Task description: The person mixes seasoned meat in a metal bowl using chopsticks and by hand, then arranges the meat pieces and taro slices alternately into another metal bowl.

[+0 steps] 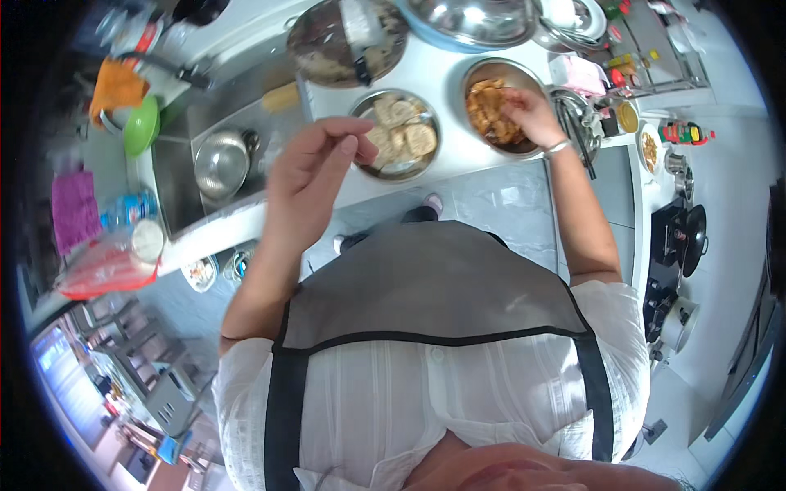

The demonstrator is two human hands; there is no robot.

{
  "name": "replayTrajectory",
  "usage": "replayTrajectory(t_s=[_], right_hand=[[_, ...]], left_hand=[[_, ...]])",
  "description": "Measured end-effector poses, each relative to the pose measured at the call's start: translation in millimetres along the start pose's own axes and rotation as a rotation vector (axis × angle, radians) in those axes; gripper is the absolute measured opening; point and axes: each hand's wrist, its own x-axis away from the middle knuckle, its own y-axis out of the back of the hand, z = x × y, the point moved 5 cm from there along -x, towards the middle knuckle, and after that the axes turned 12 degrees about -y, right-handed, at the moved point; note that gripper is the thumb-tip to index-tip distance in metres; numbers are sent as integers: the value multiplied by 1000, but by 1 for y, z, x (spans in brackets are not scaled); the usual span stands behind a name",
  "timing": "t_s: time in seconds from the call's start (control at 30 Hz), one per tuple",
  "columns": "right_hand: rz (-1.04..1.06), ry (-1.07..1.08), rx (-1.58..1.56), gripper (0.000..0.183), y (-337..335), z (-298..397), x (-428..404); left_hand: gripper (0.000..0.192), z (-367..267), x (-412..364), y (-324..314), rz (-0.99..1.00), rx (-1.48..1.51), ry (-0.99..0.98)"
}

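Observation:
My left hand is raised at the near left side of a round metal dish, its fingers loosely curled and nothing visible between them. In that dish lie several pale, round slices of food. To the right stands a deeper metal bowl with orange-brown, sauce-coated food pieces in it. My right hand reaches into this bowl from the right, fingertips touching the pieces; whether they grip one is unclear. A bracelet circles the right wrist.
A cleaver rests on a round, dark cutting board behind the dish. Left is a steel sink with a metal strainer. A large metal bowl stands at the back; dark chopsticks lie right of my right hand.

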Motion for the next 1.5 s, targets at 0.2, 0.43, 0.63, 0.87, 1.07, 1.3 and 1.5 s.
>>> replayTrajectory(t_s=[0.2, 0.43, 0.63, 0.87, 1.07, 1.3, 1.5], right_hand=[[82, -162, 1055, 120, -22, -28, -30], [33, 23, 920, 99, -31, -22, -64], [-98, 253, 751, 55, -35, -26, -84], [61, 281, 673, 61, -23, -6, -27], [35, -97, 846, 111, -28, -46, -35], [83, -85, 651, 97, -40, -20, -53], [51, 161, 496, 56, -32, -13, -59]], left_hand=[[41, 151, -9, -89, 68, 147, 489], [56, 218, -32, -159, 174, 224, 911], [36, 251, -42, -169, 70, 381, 943], [30, 257, -43, -156, 11, 388, 1038], [30, 269, -44, -159, 108, 472, 1033], [32, 266, -52, -160, 98, 452, 1049], [29, 267, -49, -155, 92, 495, 1061]])
